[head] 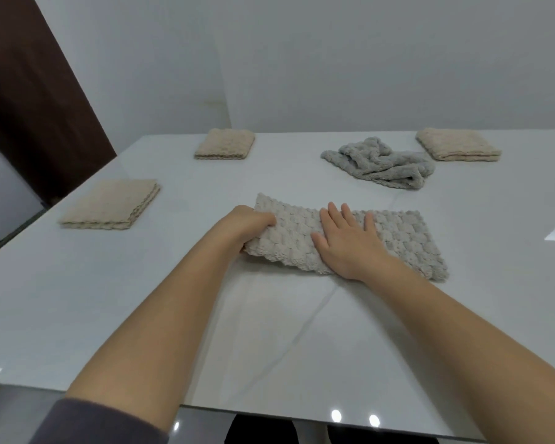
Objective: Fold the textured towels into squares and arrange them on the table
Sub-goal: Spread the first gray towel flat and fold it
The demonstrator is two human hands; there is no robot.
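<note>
Gripping the bumpy pale-grey towel (pixel 401 238), the left hand (pixel 249 224) curls; the right hand (pixel 350 243) presses it flat-palmed.

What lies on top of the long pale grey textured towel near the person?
The right hand presses flat on the long pale grey textured towel; the left hand grips its left end. The cloth under the right palm is covered.

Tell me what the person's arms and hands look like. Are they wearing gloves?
No gloves! The left hand and the right hand are both bare, with no rings or watch that I can see. The left arm is bare up to a dark greyish-purple sleeve. The right arm is bare too, and no sleeve shows on it.
</note>
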